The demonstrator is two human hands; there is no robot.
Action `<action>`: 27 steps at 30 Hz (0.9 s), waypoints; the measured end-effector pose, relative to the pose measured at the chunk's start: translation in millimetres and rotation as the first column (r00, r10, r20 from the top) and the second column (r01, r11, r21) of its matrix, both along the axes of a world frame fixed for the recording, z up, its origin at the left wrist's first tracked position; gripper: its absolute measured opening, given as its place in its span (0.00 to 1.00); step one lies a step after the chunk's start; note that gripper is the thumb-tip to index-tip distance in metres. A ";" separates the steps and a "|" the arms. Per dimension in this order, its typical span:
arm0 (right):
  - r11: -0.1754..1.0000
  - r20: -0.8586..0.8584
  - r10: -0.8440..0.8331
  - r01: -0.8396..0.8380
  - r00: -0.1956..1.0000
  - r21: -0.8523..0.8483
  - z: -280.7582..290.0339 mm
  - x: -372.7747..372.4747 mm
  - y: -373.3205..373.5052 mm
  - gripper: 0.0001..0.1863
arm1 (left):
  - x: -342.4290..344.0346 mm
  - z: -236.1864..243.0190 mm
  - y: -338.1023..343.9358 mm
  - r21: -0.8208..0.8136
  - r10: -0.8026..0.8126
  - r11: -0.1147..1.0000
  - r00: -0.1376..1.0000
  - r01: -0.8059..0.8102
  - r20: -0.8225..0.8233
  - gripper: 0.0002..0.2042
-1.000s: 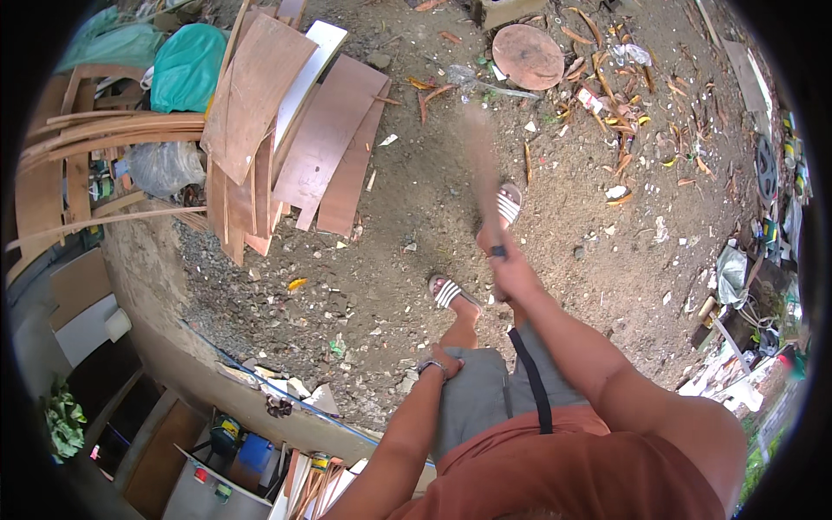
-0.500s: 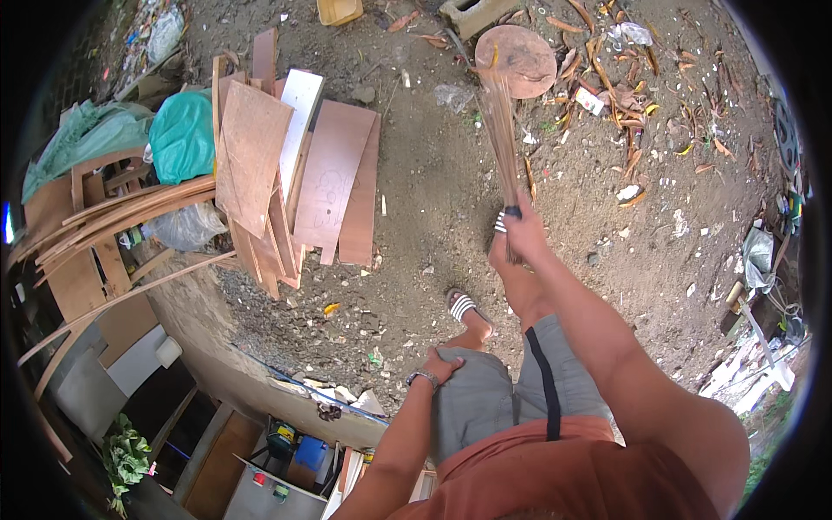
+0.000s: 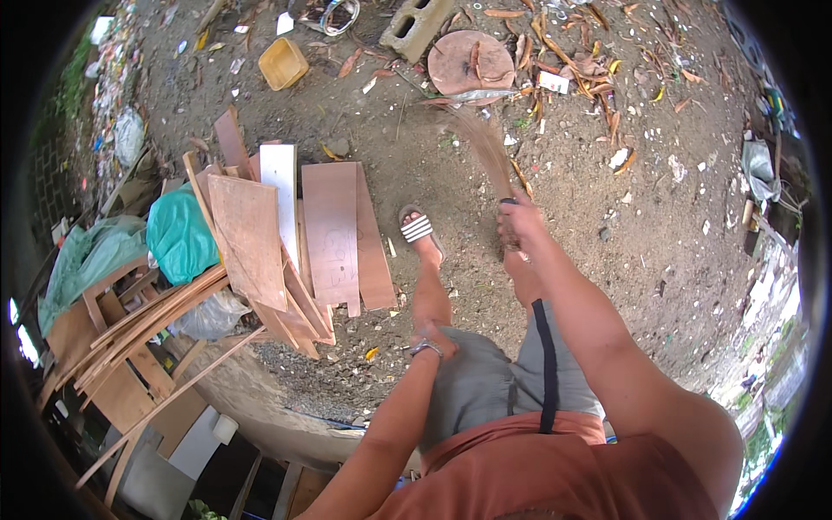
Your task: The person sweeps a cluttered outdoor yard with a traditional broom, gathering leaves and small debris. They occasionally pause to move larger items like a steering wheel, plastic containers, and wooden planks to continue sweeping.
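Observation:
My right hand (image 3: pixel 520 221) grips the dark-bound handle of a stick broom (image 3: pixel 490 152), whose long bristles reach up toward a round board (image 3: pixel 468 61) with dry leaves (image 3: pixel 607 87) beside it. My left hand (image 3: pixel 433 342), with a metal band at the wrist, is against the left leg of my grey shorts (image 3: pixel 468 386); its fingers are not clear. My left foot, in a striped slide (image 3: pixel 419 230), stands forward on the littered dirt (image 3: pixel 659 225).
Left lies a pile of plywood pieces (image 3: pixel 247 234) with teal plastic bags (image 3: pixel 180 234). Farther up are a yellow container (image 3: pixel 282 65) and a concrete block (image 3: pixel 412 26). A low wall (image 3: pixel 277 416) runs below. Rubbish (image 3: pixel 763 173) lines the right edge.
My left foot has stepped forward. The view has shifted, bringing the yellow container and block into sight and moving the wood pile lower. The broom's bristles have swung, now tilting up-left.

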State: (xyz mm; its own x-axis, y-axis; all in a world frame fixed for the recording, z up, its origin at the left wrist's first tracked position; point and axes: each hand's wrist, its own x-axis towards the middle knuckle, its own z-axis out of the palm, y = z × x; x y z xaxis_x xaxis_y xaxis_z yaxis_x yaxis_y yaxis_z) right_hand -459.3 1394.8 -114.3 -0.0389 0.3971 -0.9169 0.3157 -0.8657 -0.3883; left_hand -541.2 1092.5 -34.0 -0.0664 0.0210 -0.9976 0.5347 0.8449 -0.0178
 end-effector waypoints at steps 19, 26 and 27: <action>0.838 0.577 0.460 -0.544 0.675 -0.032 119.8 127.3 39.3 0.37 | -126.4 -12.2 -3.1 -0.039 -0.110 0.992 0.972 0.120 0.206 0.55; 0.685 0.437 0.713 -0.679 0.548 -0.266 147.4 116.8 37.4 0.35 | -134.0 -26.0 -5.7 0.002 -0.038 0.999 0.975 0.039 0.219 0.53; 0.757 0.544 0.630 -0.596 0.555 -0.268 140.8 115.5 65.8 0.34 | -136.7 -27.3 -6.4 -0.005 -0.048 0.999 0.974 0.051 0.219 0.53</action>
